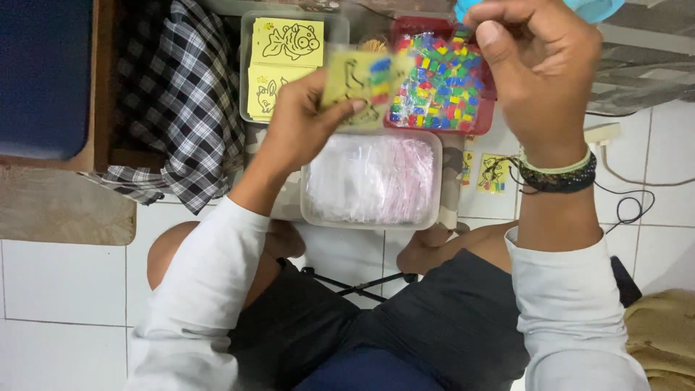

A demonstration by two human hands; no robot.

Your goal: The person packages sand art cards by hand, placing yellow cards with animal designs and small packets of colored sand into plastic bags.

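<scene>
Below our raised hands, on a small surface over a white tiled floor [65,289], we see a clear rectangular tub of glossy plastic bags [371,179], a red tray [486,116] heaped with small bright square tiles, and a clear box [246,72] of yellow cards printed with black outline animals, beside a black-and-white checked cloth [181,94]. Our left hand [304,119] grips a blurred yellow card [362,87], partly filled with coloured squares, held above the tub and just left of the tray. Our right hand [539,69], with braided bands on the wrist, is curled with fingertips pinched; whether it holds anything we cannot tell.
</scene>
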